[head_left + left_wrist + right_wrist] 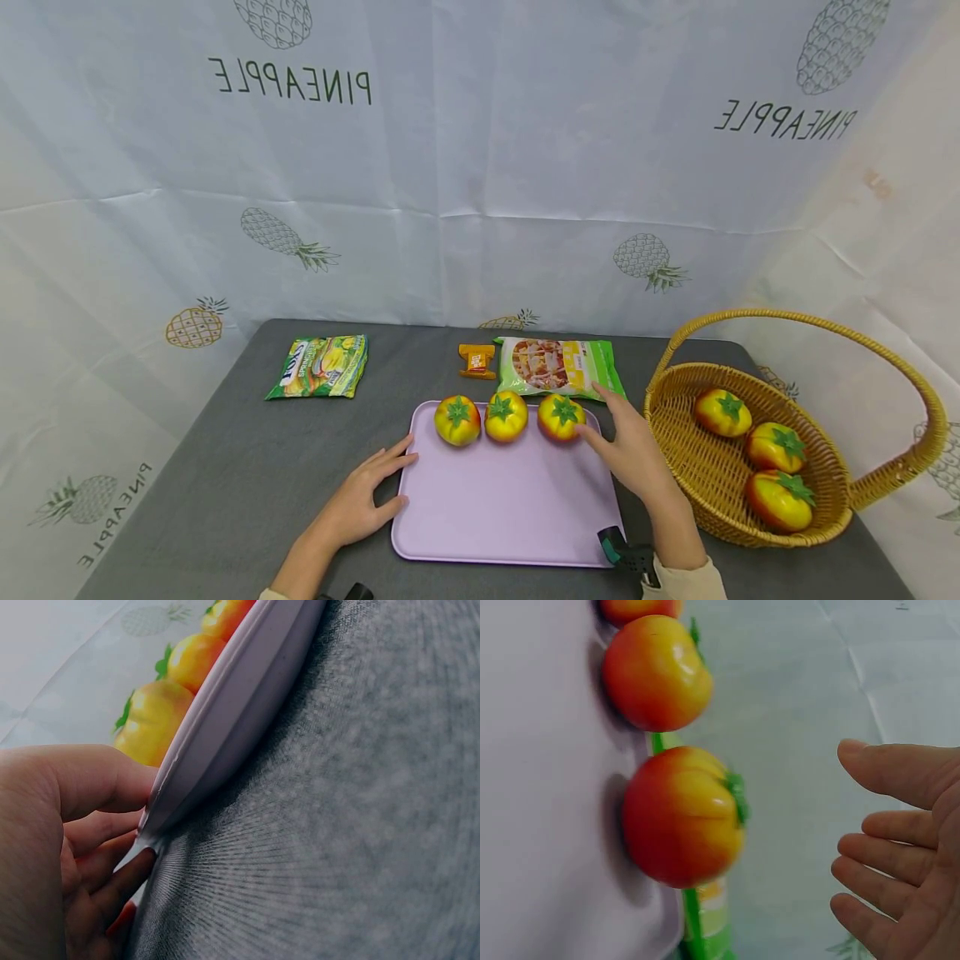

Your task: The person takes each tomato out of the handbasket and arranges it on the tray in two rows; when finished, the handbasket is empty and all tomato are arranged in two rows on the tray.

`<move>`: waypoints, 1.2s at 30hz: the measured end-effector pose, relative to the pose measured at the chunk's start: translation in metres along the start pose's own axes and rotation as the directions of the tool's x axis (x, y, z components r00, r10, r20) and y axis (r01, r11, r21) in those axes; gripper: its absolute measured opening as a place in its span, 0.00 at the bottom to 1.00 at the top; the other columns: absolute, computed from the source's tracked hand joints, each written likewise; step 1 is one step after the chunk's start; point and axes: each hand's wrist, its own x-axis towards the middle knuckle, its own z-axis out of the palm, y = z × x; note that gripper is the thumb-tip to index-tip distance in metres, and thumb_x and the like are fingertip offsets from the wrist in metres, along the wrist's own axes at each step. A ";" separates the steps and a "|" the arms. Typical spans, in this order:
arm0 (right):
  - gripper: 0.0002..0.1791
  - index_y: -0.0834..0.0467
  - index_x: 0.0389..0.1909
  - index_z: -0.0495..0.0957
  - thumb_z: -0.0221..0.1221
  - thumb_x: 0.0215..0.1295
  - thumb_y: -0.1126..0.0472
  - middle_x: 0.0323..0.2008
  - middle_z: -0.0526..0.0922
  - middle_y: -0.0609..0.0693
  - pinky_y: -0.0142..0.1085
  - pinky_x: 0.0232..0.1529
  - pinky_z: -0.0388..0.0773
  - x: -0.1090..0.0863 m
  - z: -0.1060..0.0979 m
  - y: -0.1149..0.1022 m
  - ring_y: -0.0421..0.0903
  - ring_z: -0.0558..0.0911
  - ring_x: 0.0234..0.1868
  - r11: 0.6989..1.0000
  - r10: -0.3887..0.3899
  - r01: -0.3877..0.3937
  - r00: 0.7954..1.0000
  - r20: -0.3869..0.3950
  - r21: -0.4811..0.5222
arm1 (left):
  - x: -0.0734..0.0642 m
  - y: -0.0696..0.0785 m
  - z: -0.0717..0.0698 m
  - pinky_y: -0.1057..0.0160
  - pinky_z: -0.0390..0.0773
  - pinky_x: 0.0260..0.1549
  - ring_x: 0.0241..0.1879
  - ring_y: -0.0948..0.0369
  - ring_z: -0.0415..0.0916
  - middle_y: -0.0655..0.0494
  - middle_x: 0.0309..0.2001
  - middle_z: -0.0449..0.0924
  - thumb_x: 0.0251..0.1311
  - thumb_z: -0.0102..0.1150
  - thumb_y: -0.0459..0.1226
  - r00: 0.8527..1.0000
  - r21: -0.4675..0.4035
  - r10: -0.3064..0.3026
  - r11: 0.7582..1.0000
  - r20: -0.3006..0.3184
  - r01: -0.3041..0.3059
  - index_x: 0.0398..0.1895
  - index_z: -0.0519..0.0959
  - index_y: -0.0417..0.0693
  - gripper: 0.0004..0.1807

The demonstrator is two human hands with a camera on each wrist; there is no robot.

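Three yellow-red fruits that look like persimmons with green leafy tops stand in a row along the far rim of a light purple tray (510, 500). They are the left fruit (457, 421), the middle fruit (506, 417) and the right fruit (561, 418). My left hand (360, 504) is at the tray's left rim, fingers loosely extended; in the left wrist view the thumb (112, 780) meets that rim. Over the tray's far right corner, my right hand (633, 446) is spread beside the right fruit. A gap shows between its fingers and that fruit (682, 817) in the right wrist view.
A wicker basket (693, 483) with a tall handle stands right of the tray, with three similar fruits inside. Behind the tray lie a green food packet (555, 367) and a small orange packet (477, 362). A green-yellow bag (321, 367) lies at the back left.
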 end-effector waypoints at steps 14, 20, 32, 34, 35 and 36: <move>0.36 0.62 0.67 0.62 0.60 0.62 0.51 0.64 0.67 0.65 0.65 0.58 0.63 -0.019 -0.055 0.012 0.66 0.66 0.63 1.000 0.019 -0.019 1.000 -0.001 0.019 | 0.000 -0.001 0.001 0.45 0.63 0.62 0.65 0.55 0.66 0.57 0.69 0.64 0.49 0.62 0.36 0.999 0.025 0.040 0.999 -0.023 -0.039 0.59 0.76 0.51 0.29; 0.38 0.62 0.68 0.59 0.57 0.64 0.46 0.64 0.66 0.67 0.66 0.57 0.62 -0.025 -0.075 0.026 0.67 0.65 0.63 0.994 0.107 -0.108 0.992 0.064 0.003 | 0.000 0.000 0.001 0.46 0.62 0.62 0.66 0.55 0.66 0.57 0.69 0.64 0.48 0.62 0.36 0.999 0.021 0.037 0.999 -0.020 -0.036 0.59 0.76 0.51 0.29; 0.42 0.67 0.70 0.53 0.53 0.66 0.43 0.64 0.62 0.73 0.66 0.51 0.65 -0.042 -0.101 0.060 0.73 0.64 0.60 0.965 0.259 -0.250 0.950 0.173 -0.073 | 0.000 -0.003 0.003 0.52 0.63 0.63 0.64 0.54 0.67 0.55 0.68 0.66 0.46 0.63 0.35 0.996 0.041 0.067 0.997 -0.053 -0.065 0.58 0.76 0.51 0.30; 0.43 0.67 0.70 0.52 0.52 0.67 0.42 0.64 0.61 0.74 0.66 0.48 0.67 -0.043 -0.104 0.065 0.75 0.64 0.58 0.960 0.276 -0.262 0.943 0.186 -0.096 | 0.000 -0.003 0.004 0.50 0.63 0.62 0.64 0.53 0.68 0.55 0.68 0.66 0.46 0.63 0.35 0.996 0.042 0.073 0.997 -0.055 -0.071 0.58 0.76 0.51 0.30; 0.43 0.67 0.70 0.51 0.51 0.67 0.42 0.64 0.60 0.75 0.66 0.47 0.67 -0.044 -0.105 0.067 0.76 0.64 0.58 0.959 0.281 -0.266 0.940 0.193 -0.100 | 0.000 -0.003 0.005 0.49 0.63 0.62 0.64 0.53 0.68 0.55 0.68 0.66 0.46 0.63 0.35 0.996 0.043 0.076 0.996 -0.056 -0.073 0.58 0.76 0.51 0.29; 0.43 0.67 0.71 0.51 0.51 0.67 0.42 0.64 0.60 0.75 0.66 0.47 0.68 -0.045 -0.106 0.069 0.76 0.64 0.58 0.959 0.282 -0.267 0.939 0.198 -0.100 | 0.000 -0.003 0.005 0.49 0.63 0.62 0.64 0.52 0.68 0.55 0.68 0.66 0.46 0.63 0.35 0.995 0.041 0.078 0.996 -0.057 -0.076 0.58 0.76 0.50 0.29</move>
